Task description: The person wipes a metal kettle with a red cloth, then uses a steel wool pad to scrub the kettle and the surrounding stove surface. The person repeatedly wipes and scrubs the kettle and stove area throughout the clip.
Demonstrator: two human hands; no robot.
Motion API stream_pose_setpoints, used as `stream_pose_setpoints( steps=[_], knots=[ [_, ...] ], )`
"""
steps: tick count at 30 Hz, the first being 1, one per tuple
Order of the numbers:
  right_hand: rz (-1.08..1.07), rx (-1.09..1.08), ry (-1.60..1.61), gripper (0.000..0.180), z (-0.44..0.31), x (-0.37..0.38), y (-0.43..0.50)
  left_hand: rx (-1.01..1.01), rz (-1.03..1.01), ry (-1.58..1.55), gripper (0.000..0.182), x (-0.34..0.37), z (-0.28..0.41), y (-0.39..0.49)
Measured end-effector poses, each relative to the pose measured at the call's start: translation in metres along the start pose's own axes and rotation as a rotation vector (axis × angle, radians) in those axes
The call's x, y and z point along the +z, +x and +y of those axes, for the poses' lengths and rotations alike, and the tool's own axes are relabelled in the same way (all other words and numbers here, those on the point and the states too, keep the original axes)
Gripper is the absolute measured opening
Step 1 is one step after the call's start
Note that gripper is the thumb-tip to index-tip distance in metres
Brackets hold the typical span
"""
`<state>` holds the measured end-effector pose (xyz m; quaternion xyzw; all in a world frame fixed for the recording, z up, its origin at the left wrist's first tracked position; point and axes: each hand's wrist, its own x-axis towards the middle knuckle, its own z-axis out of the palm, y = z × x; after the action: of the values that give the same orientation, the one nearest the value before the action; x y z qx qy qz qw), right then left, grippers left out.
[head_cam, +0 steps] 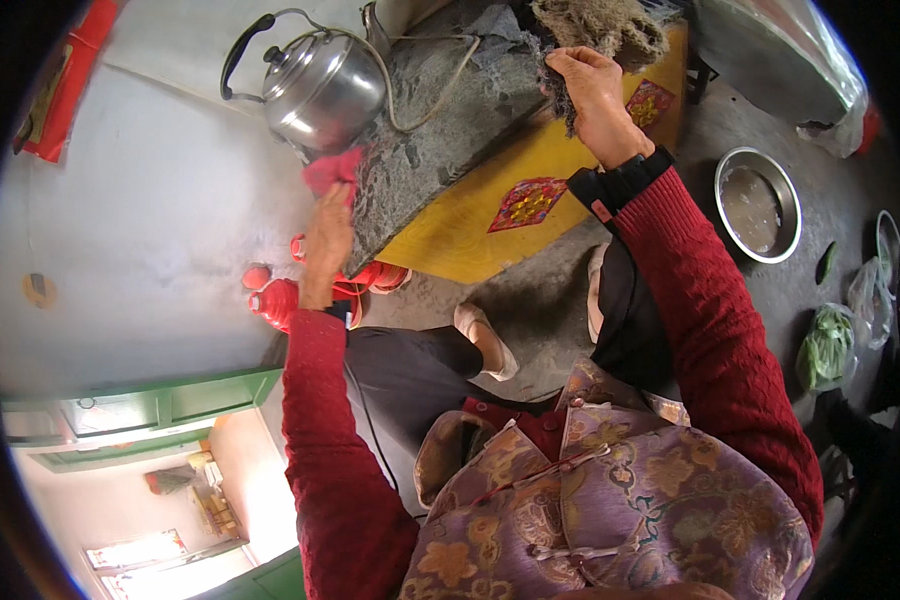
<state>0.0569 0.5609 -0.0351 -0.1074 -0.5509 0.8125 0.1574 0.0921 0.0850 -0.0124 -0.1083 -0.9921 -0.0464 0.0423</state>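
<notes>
My left hand (328, 236), somewhat blurred, grips a bunched pinkish-red cloth (333, 171) at the wall end of a grey worktop (450, 127). Just above that cloth stands a stainless steel kettle (324, 90) with a black handle and a curved spout. A thin pale hose or cord (439, 105) loops across the worktop beside it. At the opposite end, my right hand (598, 97) pinches a dark grey, frayed rag (561, 90) that hangs over the worktop's front edge. Behind this hand lies a shaggy brownish cloth (604, 30).
Red plastic bottles (276, 301) stand below the worktop's left corner. The yellow front panel (450, 247) bears red diamond decorations (529, 204). On the floor to the right are a metal basin (756, 206) of murky water, a cucumber (826, 262) and a bag of green vegetables (825, 349).
</notes>
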Motion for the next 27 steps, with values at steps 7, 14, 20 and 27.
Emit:
stream_pose_setpoints(
  steps=[7, 14, 20, 27],
  knots=[
    [0.15, 0.039, 0.148, 0.01, -0.005, -0.012, -0.002, -0.052, 0.142, 0.229, 0.054, 0.021, -0.008, -0.028],
    [0.209, 0.01, 0.168, 0.013, -0.037, -0.069, -0.008, 0.24, 0.513, -0.001, 0.053, 0.037, 0.074, -0.084],
    [0.407, -0.064, 0.143, 0.014, -0.044, -0.127, -0.003, 0.605, 0.499, -0.052, 0.052, 0.072, 0.204, -0.066],
    [0.476, -0.136, 0.0, 0.016, -0.069, -0.137, -0.009, 0.95, 0.387, 0.243, 0.05, 0.11, 0.288, 0.052]
  ],
)
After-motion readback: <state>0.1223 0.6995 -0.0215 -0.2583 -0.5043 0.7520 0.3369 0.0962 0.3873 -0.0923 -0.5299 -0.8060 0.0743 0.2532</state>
